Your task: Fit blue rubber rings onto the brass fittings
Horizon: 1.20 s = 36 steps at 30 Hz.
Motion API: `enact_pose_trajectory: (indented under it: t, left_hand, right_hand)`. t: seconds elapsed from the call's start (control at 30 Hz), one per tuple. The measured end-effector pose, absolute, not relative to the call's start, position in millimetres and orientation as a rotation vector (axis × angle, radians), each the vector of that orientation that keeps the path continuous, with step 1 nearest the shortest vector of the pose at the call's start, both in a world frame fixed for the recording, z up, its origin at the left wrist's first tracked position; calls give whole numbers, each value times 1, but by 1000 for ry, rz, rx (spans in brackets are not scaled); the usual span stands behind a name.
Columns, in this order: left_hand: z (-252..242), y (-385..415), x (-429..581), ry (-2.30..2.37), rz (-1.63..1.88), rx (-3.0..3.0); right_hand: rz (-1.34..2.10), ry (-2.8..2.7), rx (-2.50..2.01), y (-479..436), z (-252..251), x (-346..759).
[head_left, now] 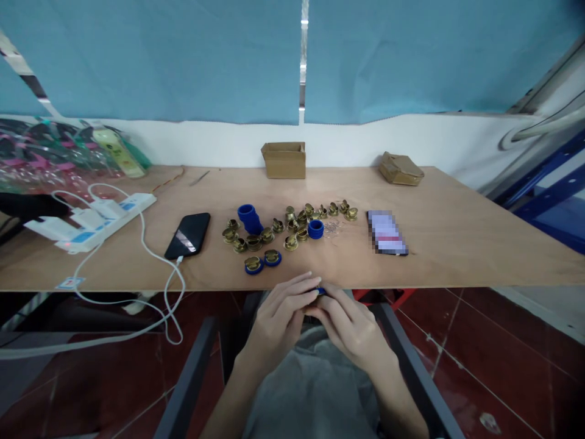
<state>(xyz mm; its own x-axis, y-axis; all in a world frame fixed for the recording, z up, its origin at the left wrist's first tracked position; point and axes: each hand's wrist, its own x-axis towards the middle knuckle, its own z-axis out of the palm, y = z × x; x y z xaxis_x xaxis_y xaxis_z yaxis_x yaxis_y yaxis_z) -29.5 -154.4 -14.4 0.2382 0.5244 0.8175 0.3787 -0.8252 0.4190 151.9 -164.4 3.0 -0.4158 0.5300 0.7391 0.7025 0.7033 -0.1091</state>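
Note:
My left hand point(283, 317) and my right hand point(350, 320) meet over my lap, just before the table's front edge. Between their fingertips they grip a small blue ring point(321, 291), mostly hidden by the fingers; whether a brass piece sits in it, I cannot tell. On the table beyond lie two brass pieces with blue rings around their bases, one at the left point(253, 264) and one beside it point(273, 257). Several loose brass pieces point(290, 242) are scattered behind them. A leaning stack of blue rings point(249, 218) and a shorter blue ring stack point(315, 229) stand among these.
A black phone point(187, 236) on a white cable lies left, near a power strip point(105, 222). Another phone point(387, 233) lies right, by thin clear bits point(333, 230). An open cardboard box point(284, 163) and a crumpled box point(401, 169) stand behind. Bottles point(68, 161) crowd the left.

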Motion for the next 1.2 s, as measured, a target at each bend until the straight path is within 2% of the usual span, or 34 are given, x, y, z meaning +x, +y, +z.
enact_pose_trajectory:
  t: [1.2]
  left_hand:
    - [-32,-147,-27,834,1673,2274]
  right_hand:
    - [-135,-2118,-952,-159,-4,149]
